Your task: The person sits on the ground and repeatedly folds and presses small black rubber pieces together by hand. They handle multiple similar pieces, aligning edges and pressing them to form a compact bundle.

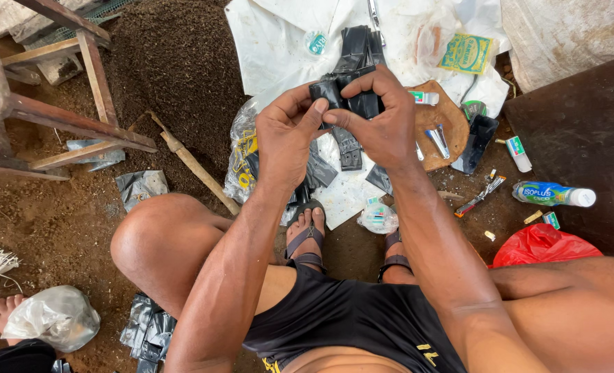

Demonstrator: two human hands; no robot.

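Observation:
My left hand and my right hand meet above my feet, both pinching a small black plastic bag. The fingertips of both hands pull at its edge. More flat black bags lie on the white sheet just below the hands, and a further stack lies beyond them.
A mound of dark soil lies ahead on the left, with a wooden stick and a wooden frame beside it. At right lie a plastic bottle, a red bag and a wooden board. Another person's foot shows at lower left.

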